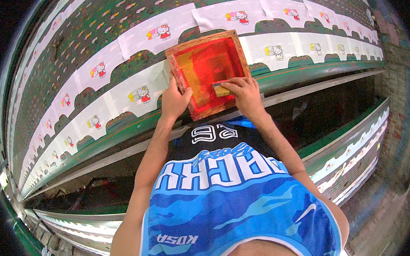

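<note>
A wooden printing frame (200,41) with a red-stained screen lies over a white fabric piece on the long green table. My left hand (175,100) is closed on the frame's left side, its thumb on the near left rim. Inside the frame, my right hand (246,94) grips a small squeegee (221,90) with a yellowish face, held near the right side of the screen. Wet-looking red ink (213,58) covers much of the mesh. The fabric under the frame is hidden. Left of the frame, a white fabric piece (140,94) carries a cartoon cat print with red clothing.
Rows of white fabric pieces (275,50) run along the table; those right of the frame in the near row show no red. The table's green edge (295,73) lies before me. Behind me stands another table with printed pieces (355,159). A walkway (397,85) lies at right.
</note>
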A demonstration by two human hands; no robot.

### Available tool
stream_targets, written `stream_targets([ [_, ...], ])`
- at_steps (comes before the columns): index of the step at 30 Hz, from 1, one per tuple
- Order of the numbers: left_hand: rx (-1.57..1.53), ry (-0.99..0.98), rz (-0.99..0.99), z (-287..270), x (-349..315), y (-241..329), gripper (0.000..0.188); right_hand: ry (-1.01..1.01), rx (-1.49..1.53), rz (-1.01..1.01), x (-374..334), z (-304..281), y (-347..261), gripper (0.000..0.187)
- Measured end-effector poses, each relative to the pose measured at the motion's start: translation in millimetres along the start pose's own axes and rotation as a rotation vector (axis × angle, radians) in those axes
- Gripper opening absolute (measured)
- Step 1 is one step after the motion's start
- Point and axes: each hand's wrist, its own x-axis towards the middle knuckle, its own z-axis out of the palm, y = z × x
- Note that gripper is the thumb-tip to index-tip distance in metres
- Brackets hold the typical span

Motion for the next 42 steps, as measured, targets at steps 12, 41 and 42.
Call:
stream_targets([
  [12, -0.030, 0.045, 0.122, 149, 53, 136, 0.103, 0.060, -0.025, 0.019, -26, -109, 171, 0.052],
  [41, 0.010, -0.007, -0.003, 194, 73, 157, 0.094, -0.160, -0.101, 0.049, 49, -127, 234, 0.038],
  [42, 0.019, -0.005, -0.012, 192, 72, 157, 0.094, -0.175, -0.107, 0.043, 33, -126, 230, 0.040],
])
